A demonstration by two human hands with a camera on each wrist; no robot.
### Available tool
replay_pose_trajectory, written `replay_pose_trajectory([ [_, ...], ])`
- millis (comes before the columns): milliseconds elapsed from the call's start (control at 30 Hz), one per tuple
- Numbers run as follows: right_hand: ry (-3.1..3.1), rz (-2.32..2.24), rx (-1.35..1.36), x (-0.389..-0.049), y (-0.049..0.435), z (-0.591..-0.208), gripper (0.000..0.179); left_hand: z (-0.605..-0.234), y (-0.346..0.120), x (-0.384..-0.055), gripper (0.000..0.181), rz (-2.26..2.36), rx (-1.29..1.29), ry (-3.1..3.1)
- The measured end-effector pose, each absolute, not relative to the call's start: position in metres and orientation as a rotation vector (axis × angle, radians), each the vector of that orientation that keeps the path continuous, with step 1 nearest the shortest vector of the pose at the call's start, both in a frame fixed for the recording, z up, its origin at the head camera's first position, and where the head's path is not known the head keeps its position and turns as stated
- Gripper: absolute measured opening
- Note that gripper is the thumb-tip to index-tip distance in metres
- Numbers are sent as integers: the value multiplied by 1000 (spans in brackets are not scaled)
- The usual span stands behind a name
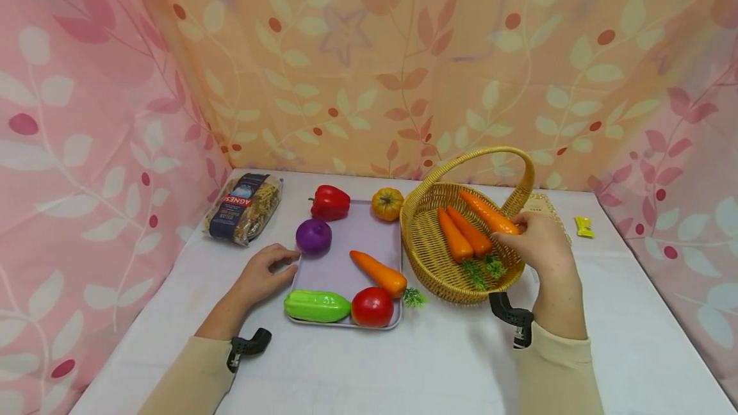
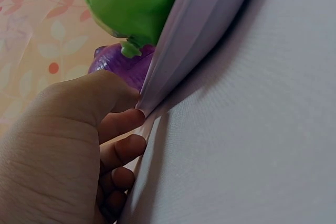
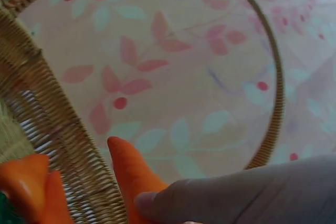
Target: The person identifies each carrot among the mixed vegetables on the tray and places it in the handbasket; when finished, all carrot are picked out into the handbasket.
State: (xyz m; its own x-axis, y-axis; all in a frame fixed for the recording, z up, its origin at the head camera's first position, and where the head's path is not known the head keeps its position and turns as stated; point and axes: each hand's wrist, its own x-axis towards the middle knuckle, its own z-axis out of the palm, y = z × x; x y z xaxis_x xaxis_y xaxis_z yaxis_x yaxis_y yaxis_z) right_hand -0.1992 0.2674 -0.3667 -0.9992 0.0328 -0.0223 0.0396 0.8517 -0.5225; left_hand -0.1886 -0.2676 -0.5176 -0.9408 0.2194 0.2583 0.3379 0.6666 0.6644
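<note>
My right hand (image 1: pixel 544 245) grips a carrot (image 1: pixel 484 210) by its thick end, above the right side of a wicker basket (image 1: pixel 423 245). Two more carrots (image 1: pixel 455 235) lie inside it, with green tops. In the right wrist view the thumb presses on the held carrot (image 3: pixel 128 169), whose tip points away. On the left, my left hand (image 1: pixel 265 277) pinches the rim of a lilac tray (image 1: pixel 354 229) between thumb and forefinger. Beside those fingers sits a purple onion (image 1: pixel 314 236). Another carrot (image 1: pixel 377 272) lies on the tray, its leafy top over the right edge.
Around the tray are a red bell pepper (image 1: pixel 330 202), a small pumpkin (image 1: pixel 387 203), a tomato (image 1: pixel 373 307) and a green vegetable (image 1: pixel 317 306). A pasta bag (image 1: pixel 245 208) stands back left. Right of the basket lie a patterned card (image 1: pixel 544 205) and a yellow wrapped sweet (image 1: pixel 583 227). The basket handle (image 1: pixel 496 151) arches high.
</note>
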Motion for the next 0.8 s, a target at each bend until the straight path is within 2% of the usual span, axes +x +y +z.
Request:
replay_pose_trajectory([
  [400,3133,-676,60,-219,247,-397,54,-516,-266,-187,27,-1131,-445,-2736],
  [600,3163,-610,53,-221,243,-399,51,-516,-267,-187,27,-1129,-452,-2728],
  [800,3227,-615,19,-221,239,-401,39,-515,-266,-187,27,-1124,-461,-2721],
])
